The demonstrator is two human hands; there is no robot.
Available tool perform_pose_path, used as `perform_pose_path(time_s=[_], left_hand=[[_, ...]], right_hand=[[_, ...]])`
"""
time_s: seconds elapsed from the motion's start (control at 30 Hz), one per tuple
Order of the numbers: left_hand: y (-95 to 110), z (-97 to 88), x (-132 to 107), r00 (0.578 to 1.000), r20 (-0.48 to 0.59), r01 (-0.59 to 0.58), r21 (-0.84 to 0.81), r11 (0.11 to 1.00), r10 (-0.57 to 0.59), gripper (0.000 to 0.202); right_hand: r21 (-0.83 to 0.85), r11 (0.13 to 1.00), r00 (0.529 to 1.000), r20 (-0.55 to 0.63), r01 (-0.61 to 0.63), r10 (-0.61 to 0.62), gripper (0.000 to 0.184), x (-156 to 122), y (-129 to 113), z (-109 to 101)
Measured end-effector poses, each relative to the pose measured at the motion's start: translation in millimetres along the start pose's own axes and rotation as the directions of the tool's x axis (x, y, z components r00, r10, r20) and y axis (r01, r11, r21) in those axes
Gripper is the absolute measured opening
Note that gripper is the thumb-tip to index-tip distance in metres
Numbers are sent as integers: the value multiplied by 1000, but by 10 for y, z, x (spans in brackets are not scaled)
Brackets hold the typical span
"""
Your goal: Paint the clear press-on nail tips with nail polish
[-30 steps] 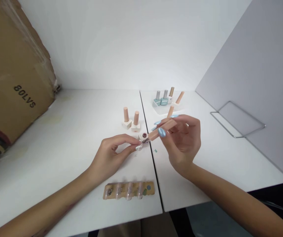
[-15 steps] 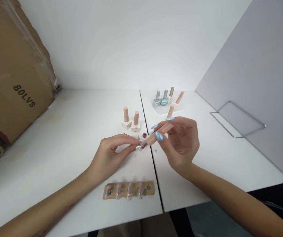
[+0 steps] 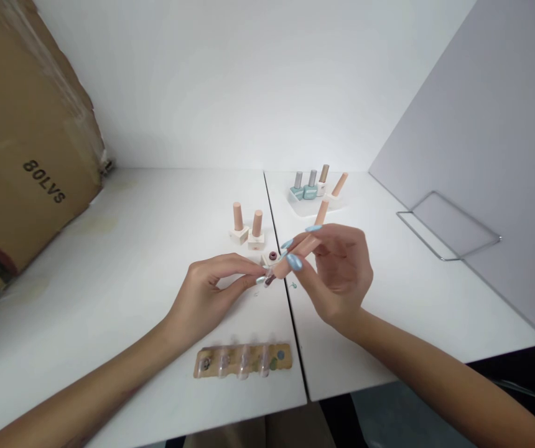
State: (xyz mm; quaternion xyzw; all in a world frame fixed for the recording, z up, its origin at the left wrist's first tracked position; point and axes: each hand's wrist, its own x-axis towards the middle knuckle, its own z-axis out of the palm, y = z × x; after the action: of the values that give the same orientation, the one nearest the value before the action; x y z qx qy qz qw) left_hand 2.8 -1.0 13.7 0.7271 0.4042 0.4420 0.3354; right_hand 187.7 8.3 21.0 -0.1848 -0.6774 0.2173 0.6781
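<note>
My left hand (image 3: pixel 216 286) pinches a small clear false nail (image 3: pixel 268 274) between thumb and forefinger. In my right hand (image 3: pixel 337 267) is a nail polish brush (image 3: pixel 295 254) with a peach cap, held slantwise. Its dark, polish-coated bristles meet the false nail. Just behind the fingertips stands an open nail polish bottle (image 3: pixel 272 256) with dark polish round its neck, partly hidden by my hands. Closer to me lies a cardboard strip (image 3: pixel 277 367) carrying several clear false nails, one with a dark pattern.
Two peach-capped bottles (image 3: pixel 257 231) stand behind my left hand. A white tray (image 3: pixel 305 210) holds several polish bottles, and another peach cap (image 3: pixel 322 212) shows behind my right hand. A cardboard box (image 3: pixel 29 124) is at left, a wire stand (image 3: pixel 449 227) at right. A dark seam splits the tabletop.
My right hand has shifted slightly left and the brush has tilted more steeply, its bristles lower at the false nail. My left hand has barely moved.
</note>
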Motion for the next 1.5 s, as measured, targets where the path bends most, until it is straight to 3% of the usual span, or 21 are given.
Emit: perform_pose_path(time_s=[0.1,0.23,0.33,0.43,0.53,0.67,0.8,1.0,1.23,1.5], left_hand=[[-3,0,-9,1000,2,-11,13,1000,11,14],[-33,-6,-23,999,-8,-33,53,998,33,15],[-30,-9,-20,1000,-7,-27,63,998,27,14],[-12,-6,-12,1000,-5,-9,52,999,9,11],[-2,-2,-14,1000,5,13,57,998,-13,10],[-4,-6,-25,998,-11,59,81,995,-58,8],[8,-9,-25,995,-27,98,45,994,-97,7],[43,3,-20,993,-7,120,-26,992,-120,7],[1,7,-22,989,-15,147,-52,988,-148,6],[44,11,-8,987,-18,159,-83,984,-161,6]], right_hand=[[-22,999,999,21,-48,48,37,-5,2,10],[-60,990,990,-71,-126,122,31,14,54,-19],[-52,994,991,-101,-95,90,30,23,55,-31],[6,999,998,-39,-47,47,32,11,15,-13],[16,997,997,1,-78,78,31,-3,-1,4],[-35,989,987,-85,-140,137,27,21,39,-14],[-17,995,986,-136,-102,99,26,43,36,-31],[28,988,987,-38,-153,154,28,-9,16,2],[28,977,958,-192,-213,214,25,17,61,-28],[21,984,977,-111,-178,180,26,-14,38,3]])
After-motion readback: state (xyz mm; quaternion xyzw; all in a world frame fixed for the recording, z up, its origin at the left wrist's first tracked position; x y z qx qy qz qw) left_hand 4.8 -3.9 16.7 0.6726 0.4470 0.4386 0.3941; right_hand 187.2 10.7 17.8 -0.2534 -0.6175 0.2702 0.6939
